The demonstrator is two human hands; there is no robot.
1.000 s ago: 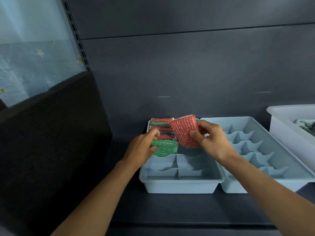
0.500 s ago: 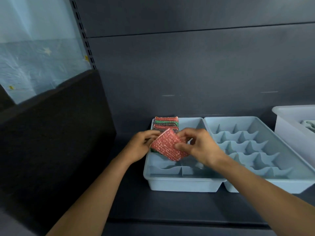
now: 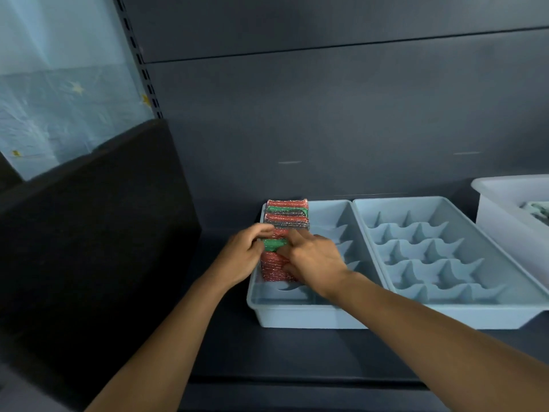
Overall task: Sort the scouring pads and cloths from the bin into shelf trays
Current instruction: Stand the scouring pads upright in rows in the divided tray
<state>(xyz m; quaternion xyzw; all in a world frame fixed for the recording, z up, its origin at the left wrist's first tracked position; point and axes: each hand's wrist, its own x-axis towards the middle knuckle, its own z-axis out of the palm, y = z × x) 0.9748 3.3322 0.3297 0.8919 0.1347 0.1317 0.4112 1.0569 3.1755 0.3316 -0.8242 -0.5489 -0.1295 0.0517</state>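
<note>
Both hands: my left hand [image 3: 246, 254] curls round the row of pads [image 3: 286, 215], steadying it; my right hand [image 3: 313, 260] is on the red pad [image 3: 271, 270], pinching or pressing I cannot tell.
Left tray [image 3: 297, 319]: keeps pads upright, tight.
Bin [image 3: 502, 212]: far right.

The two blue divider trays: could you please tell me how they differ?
The left tray holds a row of scouring pads in its left column; the right tray holds none. The left hand and right hand are on the pads in the left tray, not the right tray. Both trays are pale blue with wavy dividers.
</note>
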